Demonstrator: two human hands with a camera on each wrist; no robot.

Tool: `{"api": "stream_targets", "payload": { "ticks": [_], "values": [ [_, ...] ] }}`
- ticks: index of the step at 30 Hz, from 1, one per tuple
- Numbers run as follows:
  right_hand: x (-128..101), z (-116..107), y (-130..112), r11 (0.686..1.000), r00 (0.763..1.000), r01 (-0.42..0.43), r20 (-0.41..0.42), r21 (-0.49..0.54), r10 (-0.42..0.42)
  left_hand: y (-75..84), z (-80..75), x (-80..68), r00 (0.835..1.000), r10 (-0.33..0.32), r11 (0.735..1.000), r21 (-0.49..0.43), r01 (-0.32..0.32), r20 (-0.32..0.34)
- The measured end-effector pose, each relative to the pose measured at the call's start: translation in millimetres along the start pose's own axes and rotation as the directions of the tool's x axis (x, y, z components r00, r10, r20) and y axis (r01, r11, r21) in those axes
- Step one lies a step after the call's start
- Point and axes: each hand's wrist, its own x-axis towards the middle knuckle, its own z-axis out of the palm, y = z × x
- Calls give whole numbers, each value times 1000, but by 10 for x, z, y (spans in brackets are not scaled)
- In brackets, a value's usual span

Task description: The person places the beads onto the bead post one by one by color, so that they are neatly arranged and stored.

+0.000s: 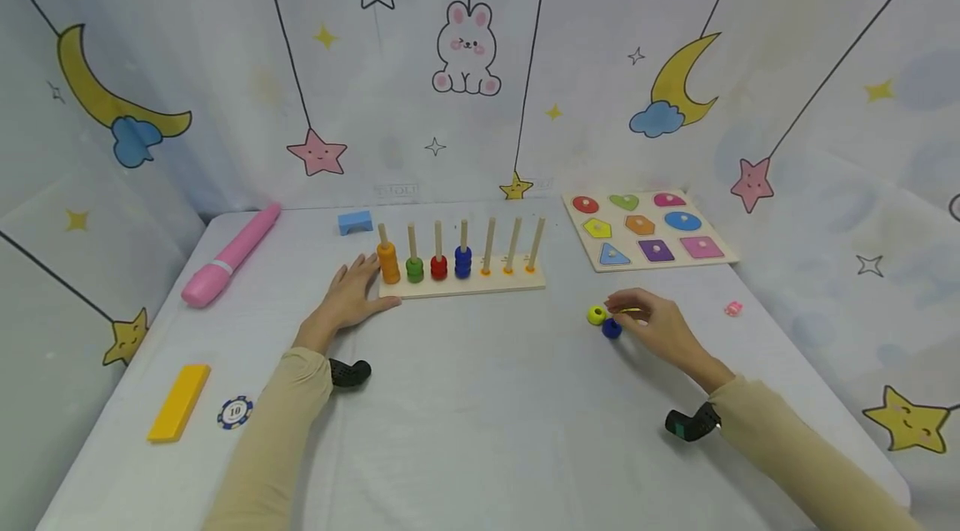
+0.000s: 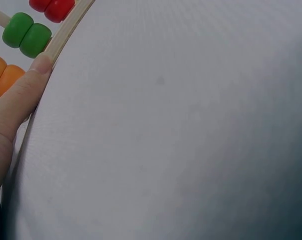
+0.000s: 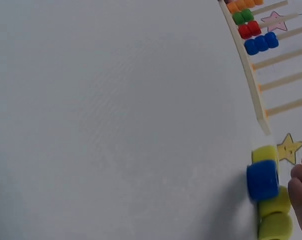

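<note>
My left hand (image 1: 345, 302) rests at the left end of a wooden peg board (image 1: 480, 288), fingers spread. Its thumb (image 2: 28, 92) touches the base's front edge beside the orange beads (image 1: 387, 262). Further along, green beads (image 1: 415, 268), red beads (image 1: 438, 267) and blue beads (image 1: 462, 262) sit on pegs; three pegs to the right are bare. My right hand (image 1: 663, 331) hovers with bent fingers over loose beads. A blue bead (image 3: 263, 180) and yellow beads (image 3: 275, 226) lie beside its fingertips, which look apart from the blue one. Yellow shows between thumb and fingers in the head view.
A shape puzzle board (image 1: 648, 231) lies at the back right, with a small pink piece (image 1: 733, 308) nearer. On the left are a pink stick (image 1: 232, 256), a blue block (image 1: 355, 222), a yellow block (image 1: 180, 403) and a poker chip (image 1: 235, 413).
</note>
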Motion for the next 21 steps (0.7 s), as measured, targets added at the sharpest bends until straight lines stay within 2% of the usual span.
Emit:
{"api": "stream_targets", "payload": {
  "ticks": [6,13,21],
  "values": [
    [-125,13,58,1000,999,-30,36,-6,31,-16,-3,0,1000,-7,1000,-5,7,-2],
    [-134,35,57,998,998,13,55,-59,-10,-4,1,0,1000,-13,1000,-2,13,7],
    [-161,56,91,998,994,-14,111,-67,21,-1,3,-12,1000,-13,1000,9,13,-3]
  ]
}}
